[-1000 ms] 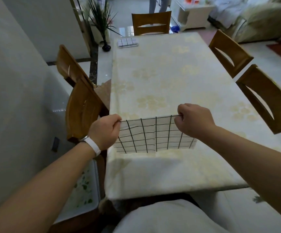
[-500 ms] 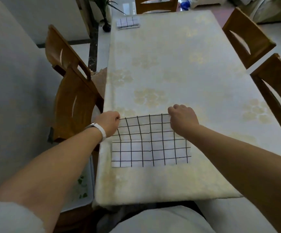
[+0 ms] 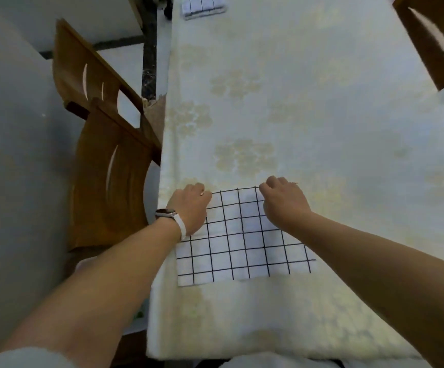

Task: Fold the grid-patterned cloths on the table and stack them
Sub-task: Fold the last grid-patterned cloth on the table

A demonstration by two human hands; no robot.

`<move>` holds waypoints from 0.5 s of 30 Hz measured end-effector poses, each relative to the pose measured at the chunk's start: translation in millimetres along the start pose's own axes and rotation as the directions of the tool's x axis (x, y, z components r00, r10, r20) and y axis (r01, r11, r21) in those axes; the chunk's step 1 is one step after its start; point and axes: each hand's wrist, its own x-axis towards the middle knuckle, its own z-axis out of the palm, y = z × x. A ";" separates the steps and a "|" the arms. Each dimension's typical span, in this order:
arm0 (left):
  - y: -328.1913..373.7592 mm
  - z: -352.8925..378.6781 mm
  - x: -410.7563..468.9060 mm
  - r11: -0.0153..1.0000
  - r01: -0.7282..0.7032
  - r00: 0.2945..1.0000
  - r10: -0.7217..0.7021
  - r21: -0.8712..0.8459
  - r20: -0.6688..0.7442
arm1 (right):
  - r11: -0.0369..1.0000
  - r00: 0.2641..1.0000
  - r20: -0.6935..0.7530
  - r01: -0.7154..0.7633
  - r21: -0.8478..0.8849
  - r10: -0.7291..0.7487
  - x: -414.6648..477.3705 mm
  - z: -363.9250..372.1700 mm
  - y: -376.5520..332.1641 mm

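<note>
The left hand (image 3: 189, 207) and right hand (image 3: 283, 201) pinch the grid cloth (image 3: 242, 251) with curled fingers (image 3: 199, 187). Between the fingers it lies flat on the worktop (image 3: 308, 107).

On the bench (image 3: 308, 102) the cloth (image 3: 242, 251) lies near the front left edge, my left grip (image 3: 189, 208) holding its far left corner and my right grip (image 3: 282, 204) its far edge, a folded stack (image 3: 204, 5) far behind, two chairs (image 3: 104, 187) at left.

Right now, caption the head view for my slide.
Left hand and right hand pinch the far corners of a grid cloth on the table; folded cloths beyond.
</note>
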 end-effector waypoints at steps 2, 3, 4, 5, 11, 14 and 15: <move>5.4 4.7 11.8 0.997 -0.080 0.997 0.080 -0.024 0.000 | 0.999 0.999 0.032 0.012 0.034 -0.014 -7.3 6.9 -8.2; 8.9 5.7 18.3 0.991 -0.129 0.992 0.129 -0.027 0.008 | 0.998 0.998 0.052 0.023 0.051 -0.025 -12.1 10.5 -12.9; 13.0 6.7 24.9 0.983 -0.185 0.983 0.185 -0.017 0.018 | 0.997 0.997 0.068 0.033 0.074 -0.038 -17.6 13.5 -18.1; 17.5 7.3 31.5 0.972 -0.234 0.972 0.234 0.001 0.030 | 0.994 0.996 0.083 0.033 0.102 -0.042 -23.7 16.6 -23.7; 37.5 -1.3 56.7 0.957 -0.289 0.954 0.285 0.031 0.093 | 0.956 0.983 0.178 -0.098 0.275 0.049 -60.6 31.2 -60.1; 39.4 2.2 60.8 0.934 -0.354 0.931 0.346 0.052 0.111 | 0.932 0.967 0.223 -0.189 0.309 0.123 -68.6 38.4 -72.5; 38.8 4.5 61.7 0.932 -0.360 0.928 0.354 0.041 0.114 | 0.921 0.959 0.240 -0.222 0.319 0.148 -70.1 40.8 -75.3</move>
